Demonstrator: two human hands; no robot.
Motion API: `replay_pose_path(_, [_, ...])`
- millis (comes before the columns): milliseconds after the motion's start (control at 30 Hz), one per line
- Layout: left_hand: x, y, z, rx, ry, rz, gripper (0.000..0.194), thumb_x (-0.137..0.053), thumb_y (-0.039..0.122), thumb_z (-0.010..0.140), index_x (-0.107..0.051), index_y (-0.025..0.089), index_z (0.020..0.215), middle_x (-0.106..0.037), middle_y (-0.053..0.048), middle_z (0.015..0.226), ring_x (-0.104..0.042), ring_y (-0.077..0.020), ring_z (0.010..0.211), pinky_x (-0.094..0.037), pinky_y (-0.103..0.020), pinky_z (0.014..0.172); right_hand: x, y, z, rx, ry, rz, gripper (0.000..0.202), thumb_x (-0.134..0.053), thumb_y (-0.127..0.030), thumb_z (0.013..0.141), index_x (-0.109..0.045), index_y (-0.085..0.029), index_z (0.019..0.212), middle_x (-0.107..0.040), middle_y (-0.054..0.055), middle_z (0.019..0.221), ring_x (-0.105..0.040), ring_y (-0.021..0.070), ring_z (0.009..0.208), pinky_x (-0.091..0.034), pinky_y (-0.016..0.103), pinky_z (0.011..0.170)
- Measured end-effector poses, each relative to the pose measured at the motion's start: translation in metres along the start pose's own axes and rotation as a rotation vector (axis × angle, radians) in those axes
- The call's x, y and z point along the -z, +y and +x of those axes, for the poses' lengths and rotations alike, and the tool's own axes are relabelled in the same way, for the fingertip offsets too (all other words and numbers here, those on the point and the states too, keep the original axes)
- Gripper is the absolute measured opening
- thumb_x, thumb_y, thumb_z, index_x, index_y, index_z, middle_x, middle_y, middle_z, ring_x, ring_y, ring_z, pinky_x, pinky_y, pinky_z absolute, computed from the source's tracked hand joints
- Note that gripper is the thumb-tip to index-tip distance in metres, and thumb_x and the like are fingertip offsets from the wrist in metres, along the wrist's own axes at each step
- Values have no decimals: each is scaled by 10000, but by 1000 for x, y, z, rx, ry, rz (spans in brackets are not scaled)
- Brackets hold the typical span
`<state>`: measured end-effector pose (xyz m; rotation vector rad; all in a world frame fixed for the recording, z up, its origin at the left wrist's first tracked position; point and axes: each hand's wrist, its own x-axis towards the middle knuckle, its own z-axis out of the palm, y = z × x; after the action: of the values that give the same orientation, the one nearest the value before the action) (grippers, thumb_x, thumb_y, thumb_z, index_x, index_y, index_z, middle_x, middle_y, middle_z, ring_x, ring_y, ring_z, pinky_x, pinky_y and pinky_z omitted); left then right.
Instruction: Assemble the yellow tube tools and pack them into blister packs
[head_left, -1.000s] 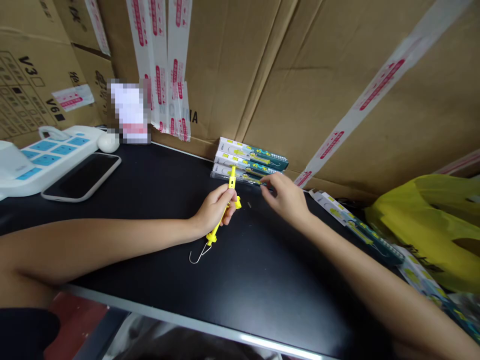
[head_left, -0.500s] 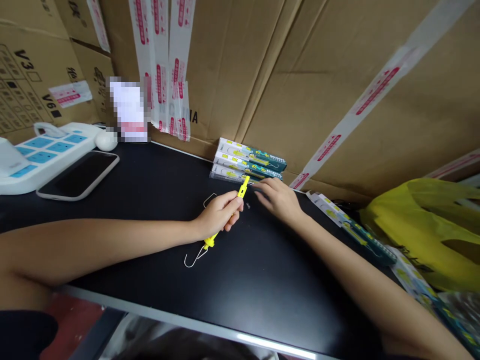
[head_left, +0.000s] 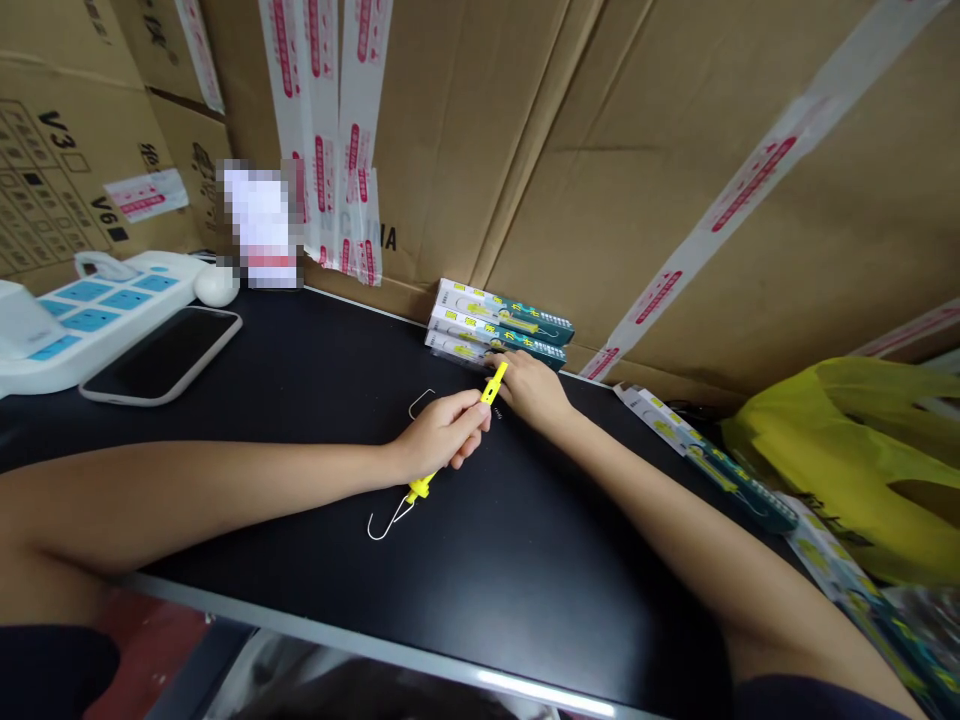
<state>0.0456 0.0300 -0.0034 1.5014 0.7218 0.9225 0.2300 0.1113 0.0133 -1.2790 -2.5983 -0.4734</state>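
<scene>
My left hand [head_left: 444, 430] is wrapped round a yellow tube-shaped tool [head_left: 493, 386], its slotted end pointing up and right. A wire hook [head_left: 384, 522] hangs from the tool's lower end, over the black table. Just right of the slotted end is my right hand [head_left: 534, 392], its fingertips bent behind that end and close to the stacked boxes; what they touch, if anything, is hidden. A loose wire hook [head_left: 420, 397] lies behind my left hand. Between the two hands a tiny spring-like piece [head_left: 498, 412] rests on the table.
Slim printed boxes [head_left: 499, 325] are stacked against the cardboard at the back. More boxes [head_left: 705, 455] line the right edge, beside a yellow bag [head_left: 847, 460]. A phone [head_left: 161, 355] and a white power strip [head_left: 105, 310] are at the left.
My right hand has moved left, its fingers now behind the tool's upper end. The tool's tip has shifted slightly right and down in my left hand.
</scene>
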Motion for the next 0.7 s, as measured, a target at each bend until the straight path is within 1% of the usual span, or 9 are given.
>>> replay_pose_path(100, [0, 2, -2, 6, -3, 19, 273, -376, 397, 927, -427, 188, 759, -433, 74, 508, -396, -44, 361, -300, -136, 355, 6, 4, -8, -20, 33, 73, 195, -526, -182, 873, -595, -148, 1052, -667, 135, 1003, -589, 271, 913, -469, 380, 782])
replay_pose_path(167, [-1, 2, -3, 9, -32, 35, 276, -369, 389, 928, -421, 186, 749, -403, 79, 500, -368, -43, 358, -285, -144, 358, 12, 4, -18, -93, 107, 235, 185, -539, -211, 872, -575, -171, 1049, -674, 108, 989, -616, 235, 868, -494, 357, 741])
replay_pose_path(233, [-1, 1, -3, 3, -95, 83, 279, -377, 372, 924, -431, 179, 729, -375, 78, 499, -347, -43, 380, -275, -151, 379, 19, 1, -33, -271, 250, 715, 195, -597, -267, 839, -556, -197, 1016, -681, 63, 893, -635, 193, 759, -511, 321, 654])
replay_pose_path(267, [-1, 1, -3, -2, -132, 122, 279, -389, 362, 918, -444, 173, 721, -373, 74, 505, -344, -45, 400, -278, -155, 397, 23, -2, -42, -361, 301, 964, 238, -627, -304, 819, -540, -211, 1021, -680, 41, 847, -637, 176, 715, -513, 299, 607])
replay_pose_path(333, [0, 0, -3, -3, -190, 207, 279, -404, 348, 909, -472, 162, 712, -393, 61, 530, -355, -51, 440, -290, -164, 433, 31, -10, -58, -513, 343, 1347, 377, -678, -339, 779, -510, -248, 1103, -682, 10, 840, -649, 158, 719, -519, 260, 567])
replay_pose_path(400, [0, 1, -3, 8, -212, 265, 281, -401, 344, 905, -482, 158, 711, -418, 49, 559, -368, -55, 464, -300, -173, 455, 37, -19, -70, -614, 323, 1578, 442, -715, -318, 748, -518, -263, 1140, -688, 4, 900, -661, 136, 739, -542, 236, 587])
replay_pose_path(500, [0, 3, -3, 15, -217, 293, 285, -388, 343, 907, -473, 160, 706, -433, 41, 580, -384, -61, 488, -306, -177, 472, 43, -28, -78, -655, 340, 1721, 409, -731, -279, 735, -559, -258, 1105, -686, -3, 908, -669, 122, 752, -558, 213, 599])
replay_pose_path(700, [2, 6, -3, 10, -244, 328, 275, -387, 334, 902, -459, 168, 696, -442, 40, 591, -396, -69, 507, -314, -187, 498, 45, -34, -77, -643, 416, 1775, 318, -710, -249, 764, -561, -248, 1045, -685, -7, 880, -669, 118, 754, -569, 211, 591])
